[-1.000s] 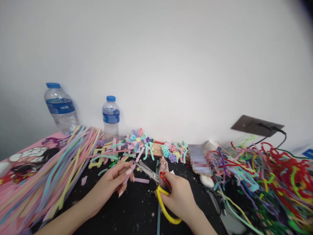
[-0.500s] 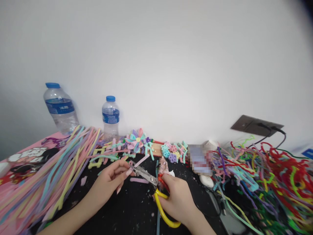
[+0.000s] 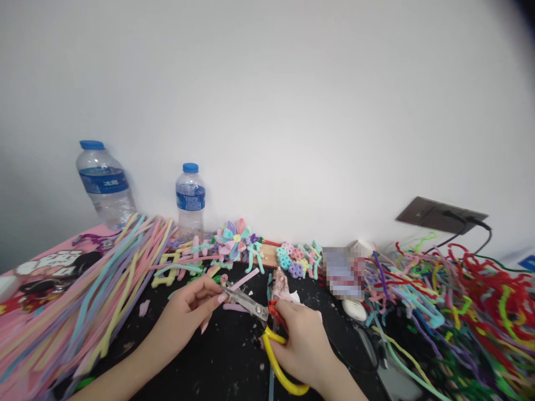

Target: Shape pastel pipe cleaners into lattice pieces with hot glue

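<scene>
L hand (image 3: 188, 314) is pinching the pink pipe-cleaner piece (image 3: 247, 276) right at the blade tips, w/ thumb & forefinger together and the grip clamped on it. R hand (image 3: 301, 341) is squeezing the scissors (image 3: 249, 304) by the yellow/red handles, grip wrapped tight round them. The blades are looking closed, or nearly so, just above the black worktop (image 3: 217, 362).

Vs 1 s ago: the pink piece was running long through the L fingers and up toward the pastel flower (image 3: 234, 238). Now only a short length is poking up-right past the blade tips. The scissors are sitting a bit lower & further left than before, and R hand is shifting left w/ them. L fingers are curling in closer to the tips.

My read: the snip is prob. being made or is just done, so the trimming is moving along — can't tell for sure if the piece is fully severed.

Unchanged: a pink offcut (image 3: 233, 307) is lying under the blades as before, and the two water bottles (image 3: 190, 195) & the loose pastel stems (image 3: 104, 278) are staying put.
</scene>
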